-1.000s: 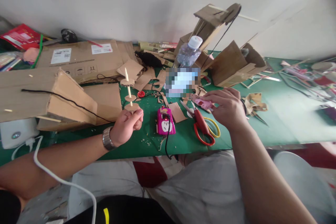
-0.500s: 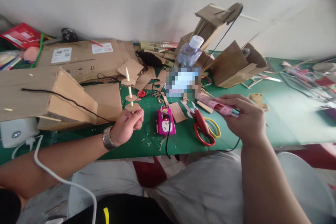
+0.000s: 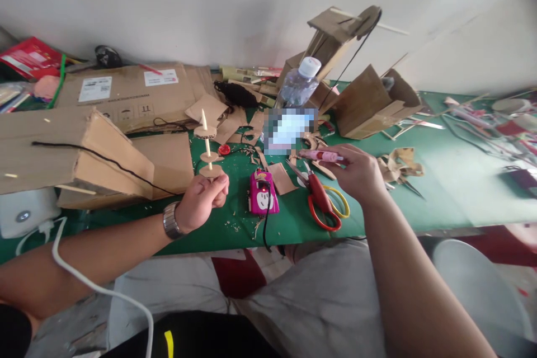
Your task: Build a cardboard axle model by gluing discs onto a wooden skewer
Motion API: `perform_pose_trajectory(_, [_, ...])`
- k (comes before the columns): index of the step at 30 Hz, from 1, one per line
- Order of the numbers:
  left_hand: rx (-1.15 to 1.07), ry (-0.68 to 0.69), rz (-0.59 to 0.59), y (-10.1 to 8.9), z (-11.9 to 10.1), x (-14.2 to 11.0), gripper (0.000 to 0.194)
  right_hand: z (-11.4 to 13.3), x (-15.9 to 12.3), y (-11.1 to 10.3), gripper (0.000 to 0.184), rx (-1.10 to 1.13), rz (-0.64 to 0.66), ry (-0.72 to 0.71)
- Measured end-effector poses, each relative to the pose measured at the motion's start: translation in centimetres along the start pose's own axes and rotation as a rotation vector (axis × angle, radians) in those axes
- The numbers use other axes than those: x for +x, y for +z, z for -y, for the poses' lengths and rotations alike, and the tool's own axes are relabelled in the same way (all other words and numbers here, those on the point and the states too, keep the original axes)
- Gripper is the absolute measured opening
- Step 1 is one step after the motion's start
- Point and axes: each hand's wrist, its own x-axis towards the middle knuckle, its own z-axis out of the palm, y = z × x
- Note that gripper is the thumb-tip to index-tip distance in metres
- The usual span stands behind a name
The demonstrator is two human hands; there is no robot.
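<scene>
My left hand (image 3: 205, 198) is closed on the lower end of a pointed wooden stick (image 3: 203, 119), which stands upright above the fist. Cardboard discs (image 3: 208, 156) are threaded along it, the lowest just above my fingers. To the right, my right hand (image 3: 356, 173) is wrapped round a pink glue gun (image 3: 321, 155), its nozzle turned left and its handle hidden in the palm. Below the gun lie red-handled scissors (image 3: 322, 201) and a yellow-handled pair (image 3: 342, 204). Between my hands sits a magenta power socket (image 3: 264, 193) with a black plug in it.
A clear bottle (image 3: 300, 84) stands behind a blurred-out screen (image 3: 289, 130). Cardboard boxes (image 3: 121, 142) fill the left side; a cardboard structure (image 3: 335, 33) with a wheel and cord rises at the back. Cardboard scraps (image 3: 281, 178) litter the green tabletop (image 3: 235, 229).
My right hand has moved left with the glue gun, bringing its nozzle nearer the left hand and uncovering cardboard scraps on the right. The left hand and its stick stay in place.
</scene>
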Motion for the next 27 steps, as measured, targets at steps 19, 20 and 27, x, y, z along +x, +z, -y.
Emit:
perform_pose_trajectory(19, [0.034, 0.004, 0.0, 0.1, 0.0, 0.1, 0.063, 0.5, -0.5, 0.4, 0.028, 0.107, -0.031, 0.319])
perform_pose_trajectory(20, [0.034, 0.004, 0.002, 0.1, -0.1, 0.2, 0.063, 0.5, -0.8, 0.1, 0.028, 0.117, -0.039, 0.32])
perform_pose_trajectory(27, [0.018, 0.009, -0.001, 0.1, -0.1, 0.1, 0.063, 1.9, -2.7, -2.0, 0.027, 0.214, -0.18, 0.331])
